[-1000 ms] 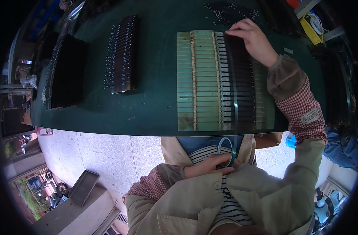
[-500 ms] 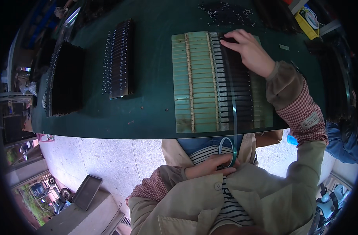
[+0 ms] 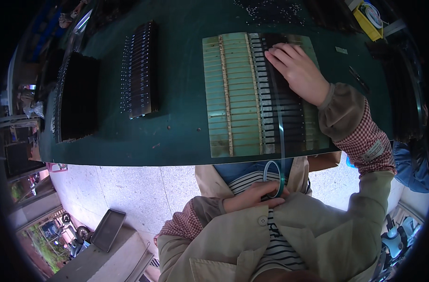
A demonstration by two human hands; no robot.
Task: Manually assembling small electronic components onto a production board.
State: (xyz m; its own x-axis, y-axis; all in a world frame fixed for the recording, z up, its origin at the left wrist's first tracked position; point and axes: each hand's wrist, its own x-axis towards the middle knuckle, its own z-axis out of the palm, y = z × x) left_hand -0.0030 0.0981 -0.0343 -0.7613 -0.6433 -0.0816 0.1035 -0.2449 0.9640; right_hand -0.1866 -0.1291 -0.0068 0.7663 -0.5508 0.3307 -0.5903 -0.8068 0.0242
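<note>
My right hand point(image 3: 299, 70) lies flat with fingers together on a row of small black parts point(image 3: 282, 108) set in a pale green slotted jig point(image 3: 231, 98) on the green table. My left hand point(image 3: 252, 196) is close to my chest and grips a roll of clear tape point(image 3: 274, 178). A strip of tape point(image 3: 280, 122) runs taut from the roll up over the black parts to under my right hand.
The dark green table point(image 3: 177, 127) also carries a tray of small dark parts point(image 3: 139, 70) and a black ribbed block point(image 3: 78, 98) at the left. Loose small pieces point(image 3: 270, 8) lie at the far edge. A yellow tool point(image 3: 367, 16) sits far right.
My right hand has slid along the tape strip toward me, down the row of black parts. The left hand with the tape roll stays at my chest.
</note>
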